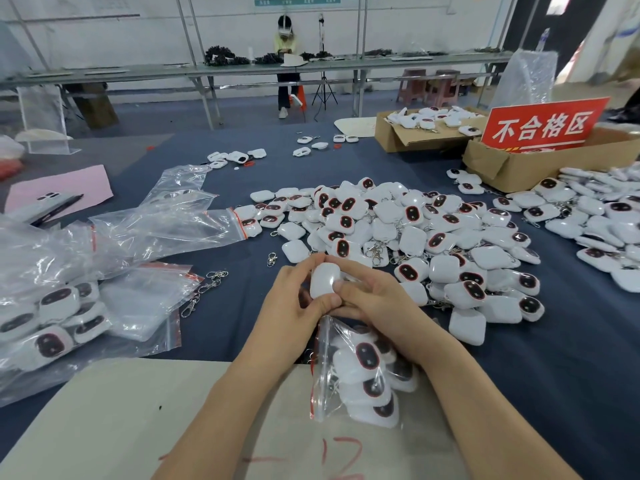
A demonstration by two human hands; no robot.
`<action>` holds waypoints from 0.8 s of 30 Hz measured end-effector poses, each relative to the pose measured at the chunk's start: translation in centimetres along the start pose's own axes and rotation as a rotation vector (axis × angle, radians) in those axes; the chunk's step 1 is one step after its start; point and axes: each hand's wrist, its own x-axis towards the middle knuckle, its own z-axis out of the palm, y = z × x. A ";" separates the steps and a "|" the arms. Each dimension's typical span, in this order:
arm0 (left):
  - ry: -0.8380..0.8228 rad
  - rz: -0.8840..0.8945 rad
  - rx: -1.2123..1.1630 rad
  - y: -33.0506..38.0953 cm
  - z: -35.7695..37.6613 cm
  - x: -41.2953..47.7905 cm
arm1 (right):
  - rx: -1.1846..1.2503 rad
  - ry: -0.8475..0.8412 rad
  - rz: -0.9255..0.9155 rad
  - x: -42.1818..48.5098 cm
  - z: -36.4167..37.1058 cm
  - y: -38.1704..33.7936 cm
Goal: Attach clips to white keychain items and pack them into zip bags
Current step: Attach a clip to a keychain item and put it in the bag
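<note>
White keychain item [323,280] sits just above the half-full zip bag [320,375], probably so it can drop straight in. Left hand [294,306] and right hand [374,299] both curl their fingers round it.

Forearms converge, left hand [294,301] and right hand [375,297] meeting, curled fingers pinching one white keychain item [323,279].

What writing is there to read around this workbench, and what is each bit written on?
"不合格区": large white characters on the red sign standing in a cardboard box.
"12", or close to it: red handwriting on the beige board at the near edge, partly cut off by the frame.
Wall poster: too small to read.
</note>
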 end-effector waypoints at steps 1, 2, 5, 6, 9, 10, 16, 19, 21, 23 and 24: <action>-0.004 -0.004 0.012 0.0 0.0 0.0 | -0.010 0.007 -0.006 0.0 0.0 0.1; 0.001 -0.011 0.016 0.0 0.0 0.0 | -0.022 0.010 -0.008 0.1 0.0 0.2; 0.049 -0.035 0.001 0.0 0.0 0.0 | -0.036 0.018 -0.017 0.3 0.0 0.6; 0.066 -0.039 -0.004 0.0 0.0 0.0 | -0.038 0.015 -0.018 0.3 0.0 0.7; 0.093 -0.038 -0.025 0.2 0.0 -0.2 | -0.061 -0.014 -0.022 0.3 -0.1 0.7; 0.092 -0.040 -0.043 0.2 -0.1 -0.2 | -0.076 -0.015 -0.024 0.2 -0.1 0.6; 0.099 -0.057 -0.086 0.0 0.0 0.1 | -0.127 0.080 -0.012 0.5 0.3 0.7; 0.109 -0.056 -0.104 0.0 0.0 0.1 | -0.103 0.096 0.004 0.3 0.3 0.4; 0.117 -0.055 -0.118 0.0 0.0 0.0 | -0.060 0.105 0.015 0.2 0.5 0.3; 0.138 -0.047 -0.122 0.0 0.0 0.0 | -0.038 0.137 0.024 0.3 0.7 0.2; 0.153 -0.041 -0.120 0.1 0.1 0.0 | -0.036 0.157 0.027 0.3 0.9 0.2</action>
